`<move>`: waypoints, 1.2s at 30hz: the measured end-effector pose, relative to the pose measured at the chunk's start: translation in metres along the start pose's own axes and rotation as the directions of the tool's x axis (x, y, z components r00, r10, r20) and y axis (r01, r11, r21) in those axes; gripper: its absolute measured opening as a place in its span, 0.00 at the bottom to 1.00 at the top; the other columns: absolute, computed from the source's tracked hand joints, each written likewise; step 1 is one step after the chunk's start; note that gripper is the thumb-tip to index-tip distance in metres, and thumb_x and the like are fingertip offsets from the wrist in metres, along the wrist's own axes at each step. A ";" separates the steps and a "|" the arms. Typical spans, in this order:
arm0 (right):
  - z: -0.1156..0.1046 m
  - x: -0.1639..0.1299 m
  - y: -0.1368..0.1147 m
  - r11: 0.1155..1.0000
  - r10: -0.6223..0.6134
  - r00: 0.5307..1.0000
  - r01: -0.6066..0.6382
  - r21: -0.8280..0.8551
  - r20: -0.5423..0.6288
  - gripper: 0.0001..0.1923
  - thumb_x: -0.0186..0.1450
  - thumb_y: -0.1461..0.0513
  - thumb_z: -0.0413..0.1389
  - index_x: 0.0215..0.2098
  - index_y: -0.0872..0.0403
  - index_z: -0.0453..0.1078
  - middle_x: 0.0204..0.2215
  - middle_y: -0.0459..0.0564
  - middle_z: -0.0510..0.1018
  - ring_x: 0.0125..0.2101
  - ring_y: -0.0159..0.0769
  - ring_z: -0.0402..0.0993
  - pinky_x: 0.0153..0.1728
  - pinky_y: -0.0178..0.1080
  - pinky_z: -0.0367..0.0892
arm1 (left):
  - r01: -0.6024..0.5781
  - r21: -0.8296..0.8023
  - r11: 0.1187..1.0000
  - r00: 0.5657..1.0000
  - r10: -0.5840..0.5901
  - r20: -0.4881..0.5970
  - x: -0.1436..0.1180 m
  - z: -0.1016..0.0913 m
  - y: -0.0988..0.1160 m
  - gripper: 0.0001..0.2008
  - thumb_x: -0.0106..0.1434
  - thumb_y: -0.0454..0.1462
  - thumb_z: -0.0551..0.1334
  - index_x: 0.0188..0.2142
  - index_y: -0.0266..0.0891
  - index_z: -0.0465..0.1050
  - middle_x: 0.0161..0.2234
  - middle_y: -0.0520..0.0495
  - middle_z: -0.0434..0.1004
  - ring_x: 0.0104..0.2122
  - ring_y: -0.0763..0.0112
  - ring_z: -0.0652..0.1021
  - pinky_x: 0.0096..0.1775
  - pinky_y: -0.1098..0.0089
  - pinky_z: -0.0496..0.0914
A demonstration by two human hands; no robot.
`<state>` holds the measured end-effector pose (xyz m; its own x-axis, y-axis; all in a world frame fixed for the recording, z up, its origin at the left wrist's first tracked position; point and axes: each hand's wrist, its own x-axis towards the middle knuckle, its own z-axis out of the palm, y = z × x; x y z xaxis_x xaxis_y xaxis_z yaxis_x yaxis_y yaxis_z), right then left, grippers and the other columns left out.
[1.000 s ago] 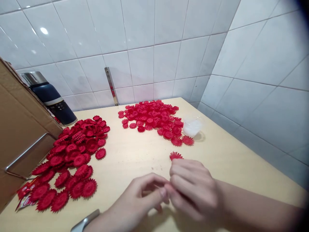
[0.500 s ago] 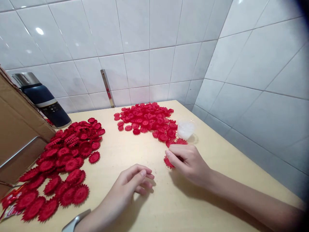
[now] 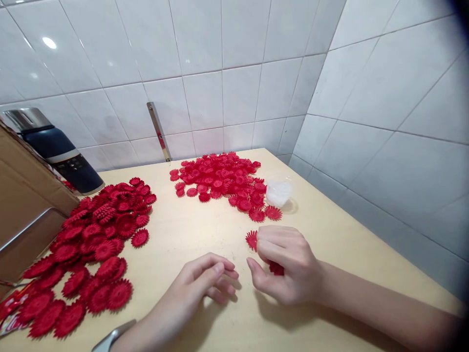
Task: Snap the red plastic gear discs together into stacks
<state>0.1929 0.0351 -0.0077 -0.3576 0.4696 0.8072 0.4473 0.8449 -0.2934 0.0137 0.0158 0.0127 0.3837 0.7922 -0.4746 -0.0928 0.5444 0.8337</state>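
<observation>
Near the front edge of the tabletop, the right hand curls its grip narrowly around a red toothed disc, held under the fingers, with a second red disc peeking out just beside the knuckles. Left hand rests close by, fingers loosely bent, grip holding nothing. Toward the back edge lies a heap of small red discs; a larger pile spreads along the left edge.

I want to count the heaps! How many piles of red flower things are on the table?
2. The large-flower pile lies left, by the cardboard box; the small-flower pile lies at the back, beside the clear cup.
</observation>
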 end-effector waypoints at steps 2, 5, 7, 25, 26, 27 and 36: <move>-0.002 0.001 0.001 1.000 0.007 1.000 -0.006 0.006 -0.022 0.19 0.52 0.71 0.52 0.18 0.51 0.42 0.17 0.39 0.44 0.17 0.27 0.42 0.18 0.36 0.40 | -0.014 0.023 1.000 1.000 0.014 0.014 0.001 -0.001 -0.001 0.22 0.44 0.49 0.67 0.30 0.33 0.70 0.28 0.44 0.76 0.27 0.70 0.74 0.33 0.71 0.63; -0.005 0.003 0.003 0.999 0.018 0.999 -0.017 0.028 -0.027 0.19 0.53 0.73 0.50 0.17 0.52 0.42 0.16 0.38 0.43 0.16 0.27 0.41 0.18 0.36 0.40 | -0.039 0.050 0.998 0.999 0.037 0.036 0.003 -0.004 -0.002 0.22 0.47 0.50 0.66 0.31 0.33 0.71 0.30 0.42 0.76 0.29 0.68 0.75 0.33 0.70 0.64; -0.006 0.003 0.003 0.998 0.038 0.999 -0.038 0.053 -0.017 0.19 0.53 0.73 0.49 0.16 0.52 0.43 0.16 0.38 0.43 0.16 0.26 0.42 0.17 0.36 0.40 | -0.047 0.044 0.998 0.998 0.044 0.051 0.004 -0.005 -0.003 0.20 0.48 0.49 0.66 0.31 0.33 0.71 0.30 0.42 0.76 0.29 0.68 0.75 0.33 0.69 0.65; 0.026 0.021 -0.009 0.897 -0.124 0.992 0.098 0.431 0.033 0.19 0.59 0.55 0.57 0.40 0.59 0.59 0.29 0.52 0.68 0.30 0.33 0.65 0.28 0.34 0.67 | -0.042 -0.185 0.982 0.990 0.065 0.122 -0.001 -0.013 -0.001 0.08 0.54 0.33 0.65 0.35 0.33 0.73 0.31 0.44 0.74 0.34 0.68 0.74 0.38 0.70 0.65; 0.027 0.022 -0.010 0.905 -0.076 0.997 0.059 0.421 0.023 0.19 0.58 0.54 0.58 0.39 0.59 0.60 0.29 0.52 0.68 0.29 0.33 0.65 0.27 0.34 0.67 | -0.061 -0.189 0.980 0.994 0.076 0.075 0.000 -0.013 -0.001 0.07 0.53 0.33 0.65 0.33 0.34 0.73 0.31 0.45 0.74 0.33 0.69 0.74 0.37 0.71 0.65; 0.027 0.024 -0.012 0.920 -0.025 1.000 0.018 0.392 0.012 0.18 0.58 0.53 0.57 0.37 0.59 0.60 0.28 0.51 0.67 0.27 0.33 0.64 0.25 0.34 0.66 | -0.080 -0.192 0.978 0.996 0.088 0.031 0.000 -0.012 -0.001 0.06 0.52 0.33 0.65 0.32 0.34 0.73 0.30 0.46 0.74 0.32 0.70 0.73 0.36 0.71 0.65; 0.032 0.032 -0.024 0.980 -0.173 0.981 0.180 0.082 -0.091 0.12 0.63 0.68 0.44 0.21 0.54 0.58 0.14 0.44 0.60 0.16 0.30 0.52 0.17 0.34 0.51 | -0.108 -0.129 0.986 0.991 0.117 0.061 -0.008 0.000 -0.003 0.07 0.48 0.25 0.60 0.21 0.32 0.75 0.23 0.47 0.76 0.27 0.73 0.72 0.33 0.74 0.65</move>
<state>0.1443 0.0384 0.0088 -0.3537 0.2915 0.8888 0.3069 0.9338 -0.1841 0.0109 0.0081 0.0134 0.4257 0.8319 -0.3559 -0.2515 0.4866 0.8366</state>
